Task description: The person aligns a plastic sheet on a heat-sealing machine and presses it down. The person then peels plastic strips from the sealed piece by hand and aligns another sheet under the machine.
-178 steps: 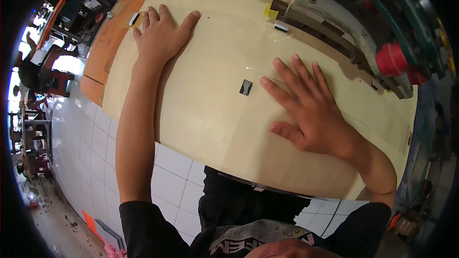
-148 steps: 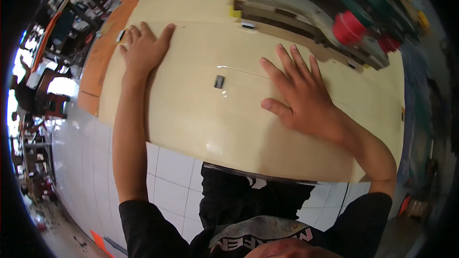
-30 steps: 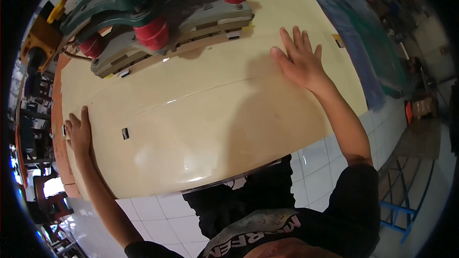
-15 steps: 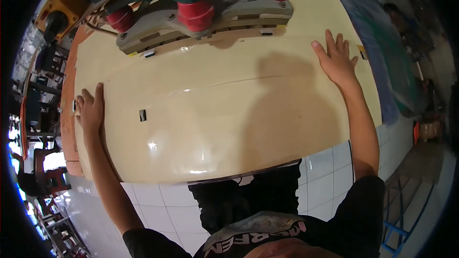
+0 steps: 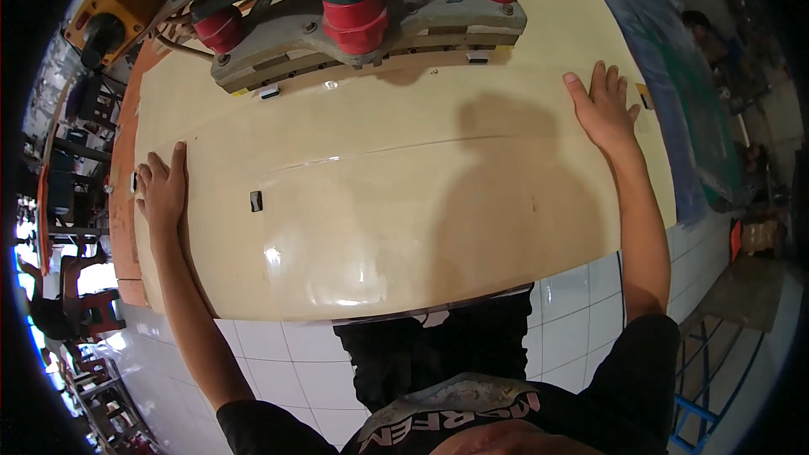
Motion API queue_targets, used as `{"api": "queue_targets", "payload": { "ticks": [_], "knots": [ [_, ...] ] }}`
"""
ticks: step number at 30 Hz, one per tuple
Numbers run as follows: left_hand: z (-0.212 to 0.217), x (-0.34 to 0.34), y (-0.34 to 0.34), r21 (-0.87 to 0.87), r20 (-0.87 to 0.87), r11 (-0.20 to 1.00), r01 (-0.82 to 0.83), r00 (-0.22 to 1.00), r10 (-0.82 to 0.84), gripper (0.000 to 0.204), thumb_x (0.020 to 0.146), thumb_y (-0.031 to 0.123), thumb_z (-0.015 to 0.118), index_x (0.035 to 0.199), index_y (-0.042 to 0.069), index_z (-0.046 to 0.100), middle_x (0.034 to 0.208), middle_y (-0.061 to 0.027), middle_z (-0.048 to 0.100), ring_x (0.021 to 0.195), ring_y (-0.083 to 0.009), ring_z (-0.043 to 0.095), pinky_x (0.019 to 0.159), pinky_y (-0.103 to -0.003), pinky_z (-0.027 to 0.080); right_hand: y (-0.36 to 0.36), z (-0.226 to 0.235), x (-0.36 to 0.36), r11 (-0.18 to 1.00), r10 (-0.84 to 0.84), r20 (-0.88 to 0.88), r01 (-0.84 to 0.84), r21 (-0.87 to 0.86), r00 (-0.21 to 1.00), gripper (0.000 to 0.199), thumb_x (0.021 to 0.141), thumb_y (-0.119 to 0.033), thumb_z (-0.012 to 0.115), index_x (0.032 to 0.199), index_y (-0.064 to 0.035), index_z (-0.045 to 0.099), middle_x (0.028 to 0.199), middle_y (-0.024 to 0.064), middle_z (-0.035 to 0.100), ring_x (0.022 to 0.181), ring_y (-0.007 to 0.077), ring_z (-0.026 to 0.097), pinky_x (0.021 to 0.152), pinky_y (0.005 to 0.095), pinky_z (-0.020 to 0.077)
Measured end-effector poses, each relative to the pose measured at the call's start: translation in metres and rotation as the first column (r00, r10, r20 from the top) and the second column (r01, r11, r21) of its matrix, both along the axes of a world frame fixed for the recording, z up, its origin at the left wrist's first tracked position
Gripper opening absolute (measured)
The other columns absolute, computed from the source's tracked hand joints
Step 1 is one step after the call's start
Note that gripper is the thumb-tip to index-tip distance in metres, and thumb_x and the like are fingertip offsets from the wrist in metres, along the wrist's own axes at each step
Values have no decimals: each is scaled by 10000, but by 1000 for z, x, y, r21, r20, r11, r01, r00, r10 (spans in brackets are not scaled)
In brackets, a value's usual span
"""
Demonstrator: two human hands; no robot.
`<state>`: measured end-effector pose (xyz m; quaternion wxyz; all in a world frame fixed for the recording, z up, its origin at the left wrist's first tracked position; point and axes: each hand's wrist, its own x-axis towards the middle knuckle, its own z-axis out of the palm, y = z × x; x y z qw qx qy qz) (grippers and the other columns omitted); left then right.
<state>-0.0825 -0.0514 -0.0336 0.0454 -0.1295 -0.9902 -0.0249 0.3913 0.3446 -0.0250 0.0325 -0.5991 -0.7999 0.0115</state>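
A wide, glossy cream sheet (image 5: pixel 371 194) spreads across the work table in front of me, with a shallow crease running over its middle. My left hand (image 5: pixel 162 190) rests on the sheet's left border, palm down with fingers apart, beside a small dark block (image 5: pixel 133 182). On the right border lies my right hand (image 5: pixel 605 109), fingers spread and holding nothing, near another dark block on a yellow patch (image 5: pixel 645 96). A small black piece (image 5: pixel 256 201) sits on the left part of the sheet. Small white-topped blocks (image 5: pixel 270 93) stand along the machine's front edge.
A heavy machine head with red cylindrical mounts (image 5: pixel 355 27) and a grey metal plate (image 5: pixel 286 49) hangs over the sheet's far side. A yellow control box (image 5: pixel 115 20) stands at the far left. Blue plastic sheeting (image 5: pixel 649 59) hangs along the right. White floor tiles (image 5: pixel 320 383) show below.
My right hand has slid slightly right and nearer to me across the sheet. The left hand stays almost where it was. The view has shifted a little.
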Motion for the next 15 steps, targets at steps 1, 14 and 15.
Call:
{"api": "queue_targets", "payload": {
  "ticks": [1,14,15],
  "knots": [
    [0,0,-1,-2,0,1000,-3,1000,3,985,830,796,325,1502,81,246,1559,-233,164,1465,-345,107,1130,-599,81,-1,0,-1,1000,-2,-10,2,-5,1000,953,892,-734,274,1506,-14,159,1565,245,106,1457,405,55,1103,660,50],
    [4,9,-2,48,-46,999,21,999,-19,929,855,749,366,1458,43,311,1528,-255,232,1453,-372,140,1115,-617,105,-3,0,-4,1000,-17,1,17,-16,1000,898,913,-701,276,1515,-46,157,1576,220,84,1464,379,42,1108,655,36],
    [3,9,-3,29,-51,999,36,998,-34,935,855,749,364,1456,34,313,1526,-254,239,1452,-371,149,1116,-616,107,-3,0,-3,1000,-3,1,3,-16,1000,898,913,-701,276,1515,-46,157,1576,220,84,1464,379,42,1108,655,36]
  ]
}}
